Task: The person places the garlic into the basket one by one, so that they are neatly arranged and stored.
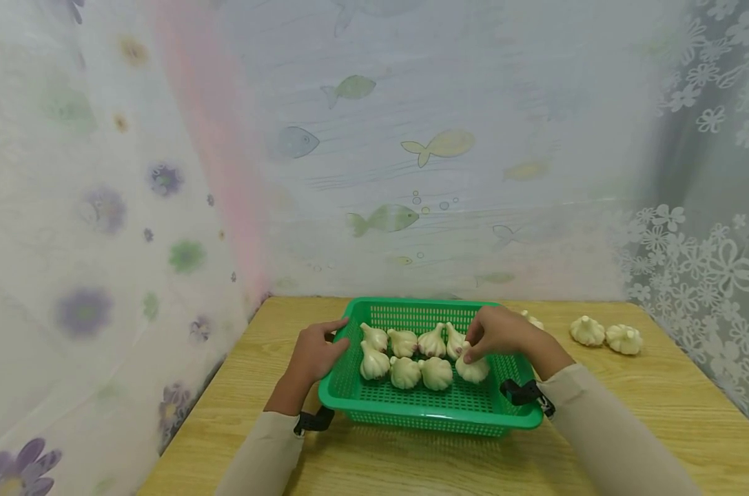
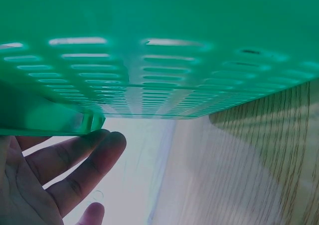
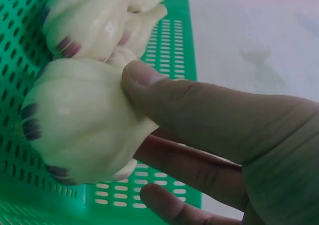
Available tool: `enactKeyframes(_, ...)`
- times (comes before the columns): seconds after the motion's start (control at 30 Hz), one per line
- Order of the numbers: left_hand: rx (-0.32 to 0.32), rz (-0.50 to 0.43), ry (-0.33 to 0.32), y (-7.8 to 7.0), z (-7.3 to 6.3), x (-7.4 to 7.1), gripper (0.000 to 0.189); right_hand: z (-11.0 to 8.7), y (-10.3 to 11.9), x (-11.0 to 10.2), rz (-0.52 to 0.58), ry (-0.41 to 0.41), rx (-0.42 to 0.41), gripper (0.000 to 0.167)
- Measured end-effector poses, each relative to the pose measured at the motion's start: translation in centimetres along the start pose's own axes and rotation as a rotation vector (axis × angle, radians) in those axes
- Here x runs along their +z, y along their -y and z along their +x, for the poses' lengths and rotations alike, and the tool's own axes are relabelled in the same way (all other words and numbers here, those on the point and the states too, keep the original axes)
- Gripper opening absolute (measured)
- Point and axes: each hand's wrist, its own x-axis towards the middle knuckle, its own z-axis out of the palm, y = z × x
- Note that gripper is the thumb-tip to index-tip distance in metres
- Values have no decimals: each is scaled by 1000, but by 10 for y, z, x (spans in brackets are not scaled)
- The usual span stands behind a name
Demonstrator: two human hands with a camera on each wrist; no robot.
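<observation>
A green plastic basket (image 1: 411,411) with slotted walls holds several white garlic bulbs (image 1: 405,373) in two rough rows. At its left side, my left hand (image 1: 315,351) holds the rim between thumb and fingers; in the left wrist view the fingers (image 2: 82,177) reach under the rim's edge. Inside the right part of the basket, my right hand (image 1: 501,334) pinches a garlic bulb (image 3: 82,120) by its neck. The right wrist view shows the thumb (image 3: 164,93) against this bulb, its purple-marked base turned away from the hand.
Two loose garlic bulbs (image 1: 587,331) sit to the right on the wooden table (image 1: 597,406). Another bulb (image 1: 531,319) is partly hidden behind the right hand. Curtains printed with fish and flowers hang behind and beside the table.
</observation>
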Motion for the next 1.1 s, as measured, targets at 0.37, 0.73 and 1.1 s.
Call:
enactKeyframes(0.37,0,2,2,-1,-1,0,47,-1,2,2,-40,19,21,12)
enactKeyframes(0.73,-6,-1,2,-1,-1,0,48,-3,3,2,-47,33,27,13)
enactKeyframes(1.1,-11,-5,1,-5,-3,-2,49,-3,4,0,-155,27,57,23)
